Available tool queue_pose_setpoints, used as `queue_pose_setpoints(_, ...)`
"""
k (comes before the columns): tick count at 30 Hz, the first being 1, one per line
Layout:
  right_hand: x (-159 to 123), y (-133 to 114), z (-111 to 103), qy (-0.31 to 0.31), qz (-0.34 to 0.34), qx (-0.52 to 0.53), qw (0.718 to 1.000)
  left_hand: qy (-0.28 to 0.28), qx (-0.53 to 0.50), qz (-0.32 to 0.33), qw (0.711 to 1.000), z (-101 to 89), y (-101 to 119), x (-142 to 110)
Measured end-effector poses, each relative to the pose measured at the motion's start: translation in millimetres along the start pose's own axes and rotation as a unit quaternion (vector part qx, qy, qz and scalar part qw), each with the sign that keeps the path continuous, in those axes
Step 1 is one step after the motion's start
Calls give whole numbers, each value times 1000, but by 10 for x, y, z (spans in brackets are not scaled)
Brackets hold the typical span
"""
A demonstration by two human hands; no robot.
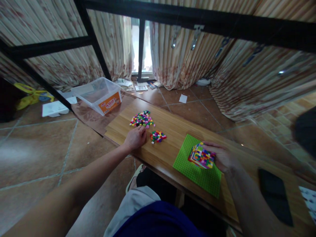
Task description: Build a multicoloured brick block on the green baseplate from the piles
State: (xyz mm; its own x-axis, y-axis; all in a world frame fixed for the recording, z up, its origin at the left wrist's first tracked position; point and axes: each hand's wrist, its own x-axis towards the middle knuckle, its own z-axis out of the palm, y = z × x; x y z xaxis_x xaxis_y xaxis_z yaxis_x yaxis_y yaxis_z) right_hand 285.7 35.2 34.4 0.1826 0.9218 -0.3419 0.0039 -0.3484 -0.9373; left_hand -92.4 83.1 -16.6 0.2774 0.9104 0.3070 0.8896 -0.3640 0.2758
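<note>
My left hand (137,137) rests at the near edge of a loose pile of small coloured toy bricks (142,119). Its fingers are curled together, and whatever they may pinch is hidden. Just right of it lies a smaller heap of toy bricks (158,136). On the right, my right hand (219,156) grips a multicoloured block built of toy bricks (201,156) from its right side, with fingers over the far top edge. The block is over a green studded baseplate (189,172); whether it is attached there I cannot tell.
The wooden table (170,121) runs diagonally before me. A dark flat device (275,194) lies at its right end. Beyond the left end stands a clear plastic bin (98,95) on the floor. Black metal bars (172,14) cross overhead, with curtains (172,59) behind.
</note>
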Motion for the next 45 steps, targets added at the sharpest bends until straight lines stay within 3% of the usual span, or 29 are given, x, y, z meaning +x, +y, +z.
queue_pose_setpoints(3,-23,-1,22,6,55,26,998,0,-4,-1,1000,-4,0,-1)
queue_pose_setpoints(7,-73,9,-8,3,61,42,997,5,-2,4,1000,-5,-6,-5)
queue_pose_setpoints(10,-87,-9,-122,40,23,69,997,9,-2,12,1000,2,-11,-7)
queue_pose_setpoints(15,-118,-169,-228,154,-85,94,980,3,-3,4,1000,4,-10,-6)
queue_pose_setpoints(18,-245,-297,-12,197,-162,54,965,-5,-5,-7,1000,-3,-2,-6)
queue_pose_setpoints(22,-467,-337,540,129,-209,-107,963,-16,4,-11,1000,-14,10,-13)
queue_pose_setpoints(24,-503,-259,825,50,-233,-183,954,-21,9,-15,1000,-16,14,-17)
queue_pose_setpoints(26,-458,-130,1071,13,-259,-244,934,-25,10,-17,999,-15,15,-19)
queue_pose_setpoints(30,-228,140,1402,13,-255,-373,892,-27,9,-12,1000,-7,15,-20)
queue_pose_setpoints(38,61,326,1632,45,-299,-478,825,-22,-5,-10,1000,-25,30,-16)
queue_pose_setpoints(45,87,426,1596,57,-323,-450,831,-22,-14,-6,1000,-13,20,-23)
